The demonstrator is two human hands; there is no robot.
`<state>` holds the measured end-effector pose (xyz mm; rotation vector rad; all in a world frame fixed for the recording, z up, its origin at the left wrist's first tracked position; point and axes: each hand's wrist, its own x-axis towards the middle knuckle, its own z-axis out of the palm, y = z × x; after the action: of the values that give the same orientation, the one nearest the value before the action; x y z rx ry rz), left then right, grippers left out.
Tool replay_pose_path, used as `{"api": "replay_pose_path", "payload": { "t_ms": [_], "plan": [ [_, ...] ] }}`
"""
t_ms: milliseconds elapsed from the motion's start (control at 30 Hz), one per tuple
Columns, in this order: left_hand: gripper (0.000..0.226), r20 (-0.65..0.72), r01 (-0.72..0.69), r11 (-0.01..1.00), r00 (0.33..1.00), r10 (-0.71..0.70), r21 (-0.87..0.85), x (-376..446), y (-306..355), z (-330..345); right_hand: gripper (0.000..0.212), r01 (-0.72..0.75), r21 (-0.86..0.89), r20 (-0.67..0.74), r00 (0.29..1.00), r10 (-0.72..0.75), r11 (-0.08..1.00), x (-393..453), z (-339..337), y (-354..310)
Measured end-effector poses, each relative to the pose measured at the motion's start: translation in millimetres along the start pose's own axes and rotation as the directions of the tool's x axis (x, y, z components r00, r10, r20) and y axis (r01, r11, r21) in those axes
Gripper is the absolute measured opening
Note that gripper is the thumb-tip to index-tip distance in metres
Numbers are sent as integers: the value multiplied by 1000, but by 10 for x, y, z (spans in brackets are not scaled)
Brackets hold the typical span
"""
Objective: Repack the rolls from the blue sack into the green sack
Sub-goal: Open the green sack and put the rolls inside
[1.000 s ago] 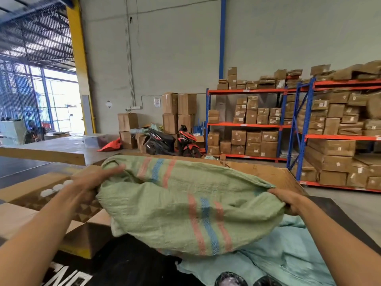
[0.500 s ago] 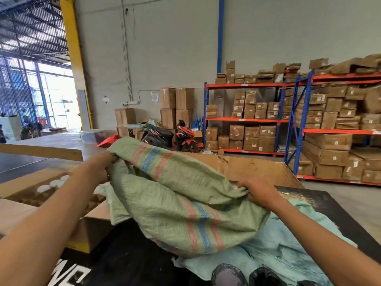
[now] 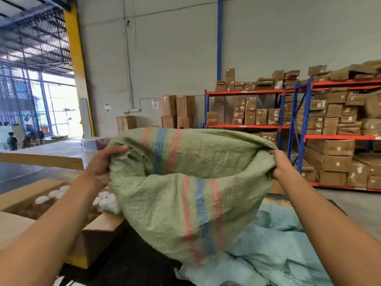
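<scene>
I hold the green sack up in front of me, woven, with pink and blue stripes. Its mouth is spread wide and faces upward. My left hand grips the left rim, my right hand grips the right rim. The sack's body hangs down between my arms. Under it, at the lower right, lies the light blue sack, crumpled on a dark surface. No rolls show inside either sack from here.
An open cardboard box with white round items stands at my left. Blue and orange racks full of cartons line the right wall. Stacked cartons stand at the back wall. A person stands far left near the doorway.
Both hands rose and moved apart, and the green sack's mouth, flat and bunched before, now gapes open between them. The view lifted with it.
</scene>
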<state>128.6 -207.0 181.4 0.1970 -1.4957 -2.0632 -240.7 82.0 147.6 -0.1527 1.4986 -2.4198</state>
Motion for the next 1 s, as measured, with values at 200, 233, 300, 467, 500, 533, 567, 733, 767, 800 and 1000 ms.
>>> {"api": "replay_pose_path", "payload": {
  "t_ms": [200,233,300,467,500,533,567,733,767,800,1000],
  "plan": [
    [35,-91,-122,977,990,108,-173,165,-196,491,26,396,-550,35,890,-454,735,144,70,-28],
    [45,-130,-102,986,988,85,-134,168,-315,497,26,363,-679,69,897,-437,638,160,37,56],
    [62,-192,-76,992,980,55,-104,160,-588,449,29,302,-837,65,883,-464,456,216,-49,262],
    [57,-269,-19,969,962,-50,-247,60,-1008,255,27,566,-723,468,823,-322,396,-416,158,732],
    [53,-285,-2,967,956,-73,-253,63,-1062,215,21,626,-677,588,776,-227,387,-504,213,820],
    [51,-288,24,970,953,-95,-242,49,-1116,199,13,661,-631,685,720,-109,406,-612,295,899],
    [48,-286,43,973,952,-109,-228,29,-1181,187,11,674,-592,755,656,12,442,-698,370,984],
    [24,-267,118,987,953,-144,-109,-202,-1641,175,25,787,-611,687,470,554,88,-800,725,1670],
    [20,-232,134,990,963,-139,-36,-241,-1721,123,27,795,-607,655,498,568,4,-747,749,1803],
    [19,-194,170,984,968,-158,50,-285,-1770,64,29,774,-632,641,554,532,-44,-706,770,1888],
    [72,-185,348,520,922,-339,780,-229,-1990,-446,51,505,-802,521,853,-39,319,-427,873,1737]
  ]
}}
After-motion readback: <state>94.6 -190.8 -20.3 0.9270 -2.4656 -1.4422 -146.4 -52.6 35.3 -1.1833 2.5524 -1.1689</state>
